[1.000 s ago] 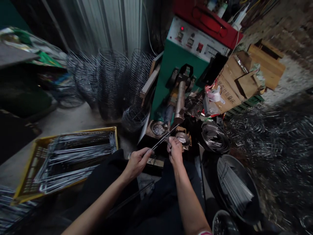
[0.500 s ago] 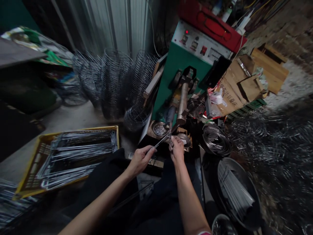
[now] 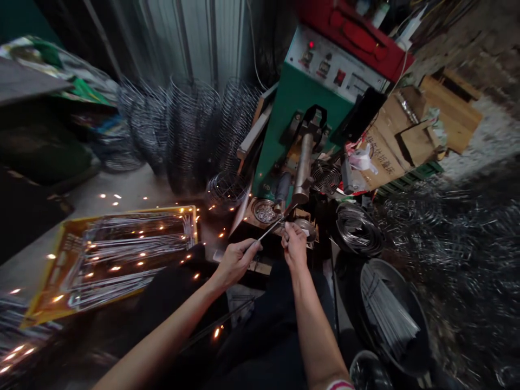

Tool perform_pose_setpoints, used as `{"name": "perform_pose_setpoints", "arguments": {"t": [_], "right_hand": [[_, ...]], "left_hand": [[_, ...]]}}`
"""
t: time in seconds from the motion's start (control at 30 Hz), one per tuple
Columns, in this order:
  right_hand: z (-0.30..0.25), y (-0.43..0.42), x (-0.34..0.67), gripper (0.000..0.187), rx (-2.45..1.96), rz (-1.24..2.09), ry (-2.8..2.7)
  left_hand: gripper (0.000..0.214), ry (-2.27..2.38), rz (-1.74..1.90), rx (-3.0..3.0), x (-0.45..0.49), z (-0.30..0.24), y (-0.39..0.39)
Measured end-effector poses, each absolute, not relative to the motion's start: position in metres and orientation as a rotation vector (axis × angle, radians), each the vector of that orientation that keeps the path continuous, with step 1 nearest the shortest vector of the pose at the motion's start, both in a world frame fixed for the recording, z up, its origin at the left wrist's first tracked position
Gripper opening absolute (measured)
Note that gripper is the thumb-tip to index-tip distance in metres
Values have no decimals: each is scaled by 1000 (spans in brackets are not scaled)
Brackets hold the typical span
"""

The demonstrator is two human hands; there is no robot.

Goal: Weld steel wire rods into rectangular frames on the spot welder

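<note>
A thin metal rod (image 3: 270, 229) runs from my left hand (image 3: 237, 263) up to the electrode tips of a green spot welder (image 3: 280, 103). My left hand is closed around the rod's near end. Just right of the tips, my right hand (image 3: 295, 245) is pinched closed; whatever small piece sits in its fingers is too hidden to name. The welder's upper arm (image 3: 304, 173) slopes down towards the rod's far end. Beside the tips stands a round dish of small metal pieces (image 3: 265, 211). Bright sparks (image 3: 115, 268) are scattered through the air on the left.
On the left lies a yellow crate (image 3: 44, 295) of bent wire rods. Wire coil stacks (image 3: 189, 135) stand behind it. To the right are a black basin (image 3: 424, 336) with straight rods, a wire bundle (image 3: 359, 230), a cardboard box (image 3: 384, 157) and heaped wire parts (image 3: 459, 260).
Sparks have burst out across the left side, over the crate and floor. Both hands stay almost in place, the rod still reaching the welder's tips.
</note>
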State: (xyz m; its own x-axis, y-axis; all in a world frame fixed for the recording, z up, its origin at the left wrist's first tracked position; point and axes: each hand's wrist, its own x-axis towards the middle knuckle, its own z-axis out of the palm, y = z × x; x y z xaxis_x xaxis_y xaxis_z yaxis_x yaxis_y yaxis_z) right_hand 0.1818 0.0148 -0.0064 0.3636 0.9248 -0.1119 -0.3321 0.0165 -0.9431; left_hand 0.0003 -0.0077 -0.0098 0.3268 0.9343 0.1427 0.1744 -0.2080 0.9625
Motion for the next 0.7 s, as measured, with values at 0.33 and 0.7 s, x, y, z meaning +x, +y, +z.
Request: {"name": "perform_pose_setpoints", "arguments": {"t": [0.33, 0.7], "right_hand": [[-4, 29, 198, 42, -1174, 1059, -680], [-9, 24, 209, 38, -1221, 1083, -760]], "left_hand": [[42, 1034, 1016, 1681, 17, -9, 13], [40, 1048, 970, 1585, 16, -1, 18]]}}
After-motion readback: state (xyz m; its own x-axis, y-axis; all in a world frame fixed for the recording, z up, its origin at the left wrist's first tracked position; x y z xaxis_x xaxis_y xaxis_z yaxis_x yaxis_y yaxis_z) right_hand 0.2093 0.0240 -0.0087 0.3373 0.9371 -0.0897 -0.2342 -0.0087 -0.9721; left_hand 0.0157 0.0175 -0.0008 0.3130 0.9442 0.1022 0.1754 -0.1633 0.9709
